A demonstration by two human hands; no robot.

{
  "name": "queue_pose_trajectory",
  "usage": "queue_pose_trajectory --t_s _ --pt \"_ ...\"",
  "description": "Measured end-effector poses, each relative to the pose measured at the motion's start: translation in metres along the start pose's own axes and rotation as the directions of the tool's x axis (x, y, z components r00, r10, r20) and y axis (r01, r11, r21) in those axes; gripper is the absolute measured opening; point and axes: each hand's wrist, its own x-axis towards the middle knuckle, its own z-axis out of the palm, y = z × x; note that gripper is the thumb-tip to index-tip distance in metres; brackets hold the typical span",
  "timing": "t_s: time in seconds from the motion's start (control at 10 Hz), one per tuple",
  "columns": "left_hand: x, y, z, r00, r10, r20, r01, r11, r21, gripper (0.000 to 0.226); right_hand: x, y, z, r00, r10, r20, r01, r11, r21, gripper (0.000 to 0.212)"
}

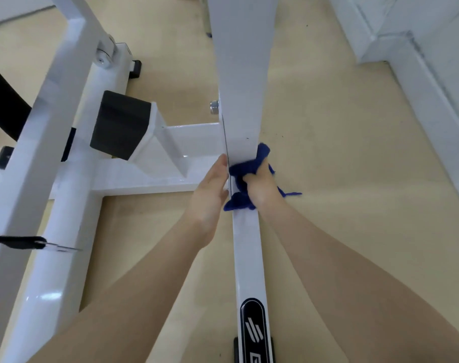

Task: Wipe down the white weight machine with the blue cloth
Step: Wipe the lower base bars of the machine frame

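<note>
The white weight machine (246, 247) fills the view: a floor rail runs toward me with a black logo plate near the bottom, and a wide upright post rises from it at centre. My right hand (262, 186) presses a bunched dark blue cloth (245, 169) against the base of that post, where it meets the rail. My left hand (212, 189) lies flat with fingers straight against the left side of the same joint, holding nothing.
A white cross beam (155, 176) joins the rail to a second frame on the left, with a black rubber block (119, 124) above it. A black strap with a metal clip (26, 243) hangs at left. Beige floor surrounds the frame; a white wall base (432, 100) runs at right.
</note>
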Motion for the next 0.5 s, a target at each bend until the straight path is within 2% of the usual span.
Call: queue_pose_trajectory --t_s 0.1,0.2,0.3,0.4,0.5 --pt "0.005 -0.007 -0.006 1.000 -0.014 0.015 0.014 1.000 0.025 0.038 0.010 -0.004 -0.005 0.997 0.058 0.054 -0.059 0.998 0.028 0.058" --pt "0.005 -0.008 -0.013 1.000 -0.014 0.001 0.014 0.999 0.040 0.033 -0.002 0.014 0.000 0.993 0.097 0.074 -0.082 0.979 -0.188 0.041" --pt "0.004 -0.004 -0.016 1.000 -0.017 0.002 0.017 0.997 0.074 0.039 -0.008 0.021 -0.003 0.951 0.259 0.169 -0.242 0.964 -0.110 0.011" --pt "0.006 -0.002 -0.021 0.999 -0.038 0.030 0.033 0.989 0.147 0.052 0.008 0.001 -0.003 0.983 0.169 0.078 -0.165 0.985 -0.051 0.036" --pt "0.007 -0.002 -0.021 0.998 -0.034 0.052 0.024 0.984 0.178 0.057 0.004 0.010 -0.004 0.999 0.041 0.025 -0.037 0.988 -0.151 0.030"
